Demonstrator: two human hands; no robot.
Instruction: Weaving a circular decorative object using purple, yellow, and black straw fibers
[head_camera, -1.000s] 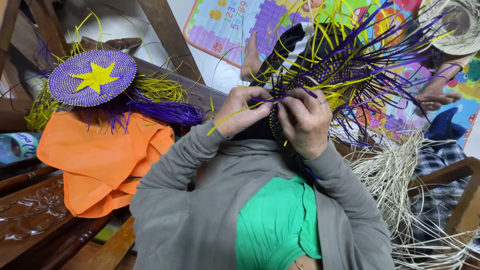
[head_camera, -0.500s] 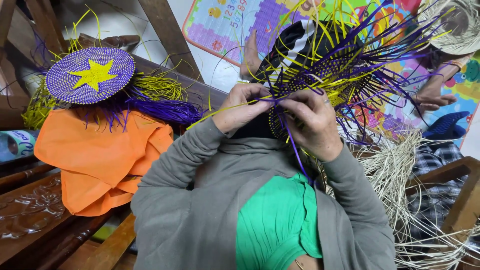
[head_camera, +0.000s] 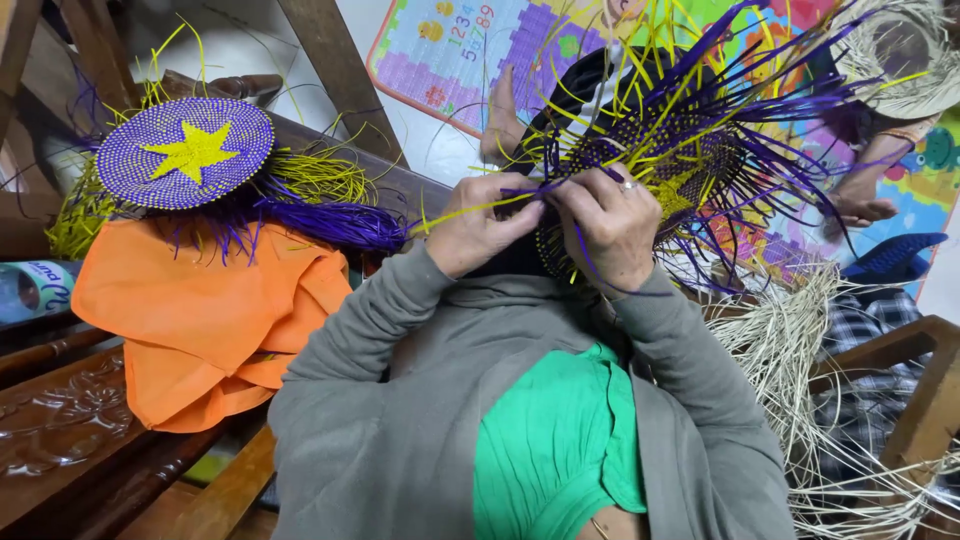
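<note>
Nearest the camera are grey sleeves over a green top (head_camera: 555, 450). Just beyond, both hands meet at the frame's centre: the left hand (head_camera: 478, 228) pinches a yellow strip (head_camera: 455, 212) running toward 9 o'clock, while the right hand (head_camera: 612, 225) is clamped on purple strands of the half-woven purple and yellow piece (head_camera: 690, 150). At 10 o'clock a finished purple disc with a yellow star (head_camera: 185, 152) rests on orange cloth (head_camera: 215, 310). Pale straw (head_camera: 800, 350) lies at 4 o'clock, a colourful play mat (head_camera: 470, 50) farthest.
</note>
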